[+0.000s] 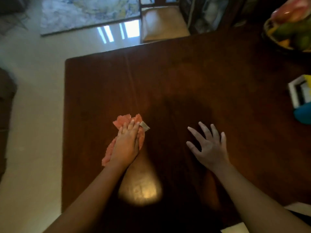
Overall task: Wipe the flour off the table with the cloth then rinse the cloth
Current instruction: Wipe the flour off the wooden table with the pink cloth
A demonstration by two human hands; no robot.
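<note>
A crumpled orange-pink cloth (120, 121) with a pale tag lies on the dark wooden table (185, 78), left of centre. My left hand (125, 145) presses flat on top of it with straight fingers, hiding most of the cloth. My right hand (208, 148) rests on the bare wood to the right, fingers spread, and looks pale and dusty. No distinct flour patch shows on the dark surface.
A bowl of fruit (289, 31) stands at the table's far right corner. A white and yellow box (299, 91) and a blue object (303, 115) sit at the right edge. A chair (161, 24) stands beyond the far edge. The table's left edge drops to pale floor.
</note>
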